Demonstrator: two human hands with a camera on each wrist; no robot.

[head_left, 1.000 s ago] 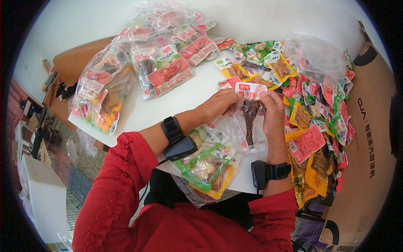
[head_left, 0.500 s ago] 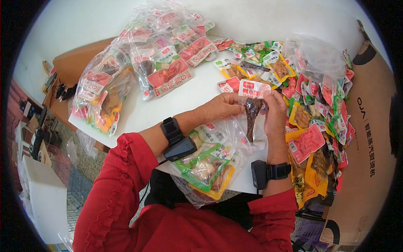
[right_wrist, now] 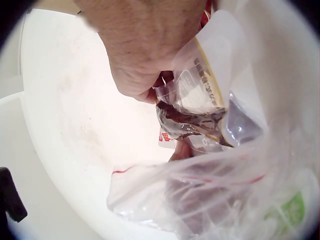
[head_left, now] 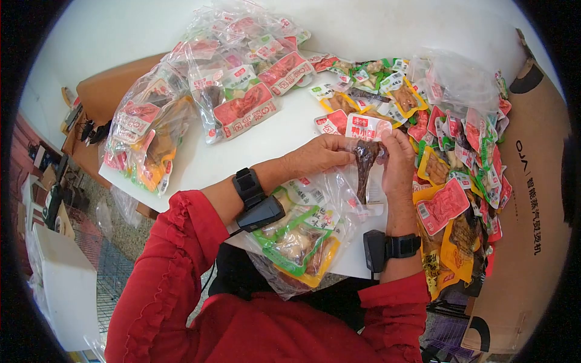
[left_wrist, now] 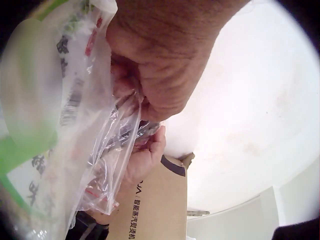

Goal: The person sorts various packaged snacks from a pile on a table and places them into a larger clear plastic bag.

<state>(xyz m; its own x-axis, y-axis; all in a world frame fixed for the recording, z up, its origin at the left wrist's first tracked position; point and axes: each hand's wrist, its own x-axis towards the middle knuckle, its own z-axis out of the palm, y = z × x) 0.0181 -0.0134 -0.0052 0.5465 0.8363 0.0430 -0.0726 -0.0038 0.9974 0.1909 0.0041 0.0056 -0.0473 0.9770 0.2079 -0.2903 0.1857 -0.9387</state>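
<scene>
In the head view, a clear vacuum packet (head_left: 365, 166) with a dark drumstick inside and a red-and-white label on top stands between both hands. My right hand (head_left: 397, 160) pinches its upper right side, thumb at the label's lower edge. My left hand (head_left: 318, 156) is at its left side, fingers pinching the upper edge of a clear plastic bag (left_wrist: 107, 150) beside the packet. That bag holds green-edged and yellow-edged food packets (head_left: 296, 242) and rests over the table's front edge. The right wrist view shows the drumstick (right_wrist: 192, 122) just above the bag's red-lined mouth (right_wrist: 187, 179).
Filled clear bags (head_left: 148, 130) stand at the left and back of the white table (head_left: 266, 139). Loose food packets (head_left: 448, 163) are heaped on the right, beside a tall cardboard box (head_left: 526, 212). A crumpled clear bag (head_left: 463, 78) lies on the heap.
The drumstick packet has shifted slightly to the right and up. My left hand has moved a little right along with it, its fingers now lower beside the label. The filled bags are unmoved.
</scene>
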